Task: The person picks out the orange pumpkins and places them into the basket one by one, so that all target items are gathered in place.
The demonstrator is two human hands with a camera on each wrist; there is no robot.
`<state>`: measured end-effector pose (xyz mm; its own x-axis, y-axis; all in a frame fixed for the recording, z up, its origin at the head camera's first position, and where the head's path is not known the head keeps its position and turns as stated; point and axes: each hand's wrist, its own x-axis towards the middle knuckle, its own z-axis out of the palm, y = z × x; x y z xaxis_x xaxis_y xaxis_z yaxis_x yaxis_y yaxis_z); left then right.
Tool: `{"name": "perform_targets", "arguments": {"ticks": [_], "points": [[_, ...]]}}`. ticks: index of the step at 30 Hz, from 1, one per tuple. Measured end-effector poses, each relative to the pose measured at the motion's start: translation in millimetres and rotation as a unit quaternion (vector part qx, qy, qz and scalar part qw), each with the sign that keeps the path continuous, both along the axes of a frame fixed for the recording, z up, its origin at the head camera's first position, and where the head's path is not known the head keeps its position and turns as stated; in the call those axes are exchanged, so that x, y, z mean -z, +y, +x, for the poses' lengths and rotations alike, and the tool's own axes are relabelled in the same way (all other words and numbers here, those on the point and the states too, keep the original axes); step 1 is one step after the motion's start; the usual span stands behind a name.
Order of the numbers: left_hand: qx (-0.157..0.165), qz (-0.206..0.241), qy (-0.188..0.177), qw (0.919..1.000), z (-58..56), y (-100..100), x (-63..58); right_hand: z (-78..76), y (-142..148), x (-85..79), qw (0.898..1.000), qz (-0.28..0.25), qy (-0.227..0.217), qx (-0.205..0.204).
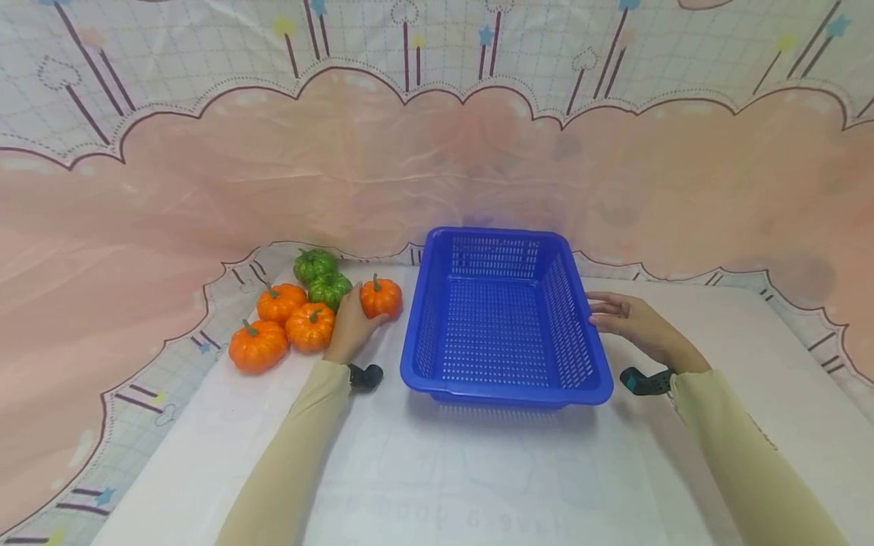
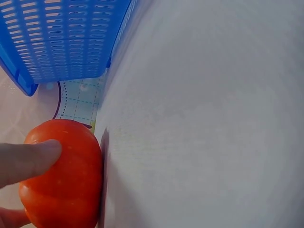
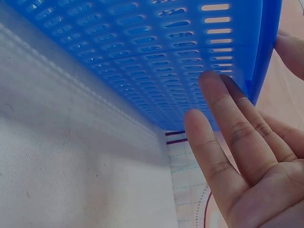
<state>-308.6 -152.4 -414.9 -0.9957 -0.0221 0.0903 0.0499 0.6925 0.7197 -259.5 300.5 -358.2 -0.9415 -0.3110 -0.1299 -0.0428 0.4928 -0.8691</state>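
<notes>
My left hand (image 1: 353, 326) holds a small orange pumpkin (image 1: 381, 297) just left of the blue basket. Its thumb (image 2: 40, 159) lies across the pumpkin's side in the left wrist view, and part of another finger shows below. The blue plastic basket (image 1: 418, 334) has slotted walls and a slotted bottom, with nothing inside. At the basket's right side is my right hand (image 1: 635, 326). In the right wrist view its fingers (image 3: 244, 128) extend loosely along the outer wall, with the thumb (image 3: 290, 52) at the rim.
Three orange pumpkins (image 1: 258, 346) sit in a group left of my left hand. Behind them are two green pumpkins (image 1: 315, 265). A white cloth (image 1: 382, 470) covers the table, and a patterned pink curtain (image 1: 382, 167) hangs behind the basket.
</notes>
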Motion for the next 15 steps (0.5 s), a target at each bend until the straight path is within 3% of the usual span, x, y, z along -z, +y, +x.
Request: {"name": "perform_targets", "arguments": {"ticks": [8, 15], "points": [[-0.003, 0.01, -0.016, 0.9998, 5.3, -1.9, 1.0, 1.0, -0.6, 4.6, 1.0, -0.006, -0.003, -0.001], [-0.003, 0.012, -0.007, 0.9999, 6.0, -1.9, 1.1, 0.0, 0.2, 7.3, 1.0, 0.006, -0.003, -0.002]]}}
